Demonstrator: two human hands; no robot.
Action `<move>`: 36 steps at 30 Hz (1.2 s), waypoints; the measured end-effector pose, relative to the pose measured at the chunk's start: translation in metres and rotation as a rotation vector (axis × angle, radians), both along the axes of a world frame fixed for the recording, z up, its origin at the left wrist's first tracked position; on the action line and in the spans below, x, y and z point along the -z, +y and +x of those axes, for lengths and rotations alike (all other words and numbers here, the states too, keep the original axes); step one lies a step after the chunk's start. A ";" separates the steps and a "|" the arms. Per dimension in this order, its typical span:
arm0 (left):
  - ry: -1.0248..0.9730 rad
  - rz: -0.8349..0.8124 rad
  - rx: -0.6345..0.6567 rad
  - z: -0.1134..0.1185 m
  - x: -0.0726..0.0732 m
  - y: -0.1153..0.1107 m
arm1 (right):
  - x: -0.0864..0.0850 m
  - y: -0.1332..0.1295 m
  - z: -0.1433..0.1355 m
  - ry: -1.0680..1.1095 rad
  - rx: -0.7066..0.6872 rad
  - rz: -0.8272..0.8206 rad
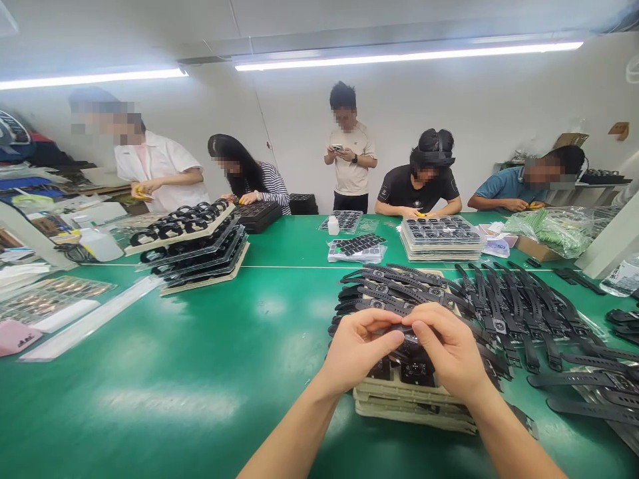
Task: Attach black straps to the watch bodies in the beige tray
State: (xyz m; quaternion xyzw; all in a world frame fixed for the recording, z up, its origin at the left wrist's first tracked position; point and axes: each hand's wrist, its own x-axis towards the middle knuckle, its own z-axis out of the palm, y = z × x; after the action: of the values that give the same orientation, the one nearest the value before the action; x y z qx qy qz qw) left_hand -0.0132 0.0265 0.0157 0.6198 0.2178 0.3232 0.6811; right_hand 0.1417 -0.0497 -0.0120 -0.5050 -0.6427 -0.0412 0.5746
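The left hand (357,349) and right hand (452,342) are together, thumbs and forefingers nearly meeting as they pinch a dark watch (410,336), which the fingers partly hide. It is held over a cream tray stack (414,412), whose edges show just below the hands. Just under the fingers, dark watch cases sit face up in the top tray, and straight beyond them black watches (399,286) lie across it with their straps overlapping. To the right of the hands, more strapped watches (519,313) lie side by side in a slanting row, and nearer right a further group (599,392) reaches the edge of view. The green table (214,372) spreads to the left of the hands. Farther left and beyond stands a second stack (204,286) of trays, with looped black bands on top; past it on the left is a white jug (101,244). Well beyond the hands are a small white bottle (333,225), a black sheet (360,244) of squares and a third stack (442,254). Across the table, four people bend over small yellow things in their hands, and one standing person (349,159) holds a phone (337,148).
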 end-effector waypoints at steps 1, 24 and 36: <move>-0.002 0.002 0.003 0.000 0.000 -0.001 | 0.000 0.000 0.000 -0.012 0.014 -0.013; 0.154 0.227 -0.182 0.003 0.008 -0.007 | 0.005 0.004 -0.002 0.054 0.011 -0.097; 0.219 0.315 0.095 -0.017 -0.007 0.004 | -0.007 -0.007 0.009 0.282 -0.228 -0.524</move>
State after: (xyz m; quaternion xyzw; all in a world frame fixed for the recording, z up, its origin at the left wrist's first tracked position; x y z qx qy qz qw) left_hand -0.0298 0.0300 0.0231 0.7600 0.2077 0.2512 0.5623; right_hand 0.1504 -0.0568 -0.0053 -0.5613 -0.5977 0.2607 0.5096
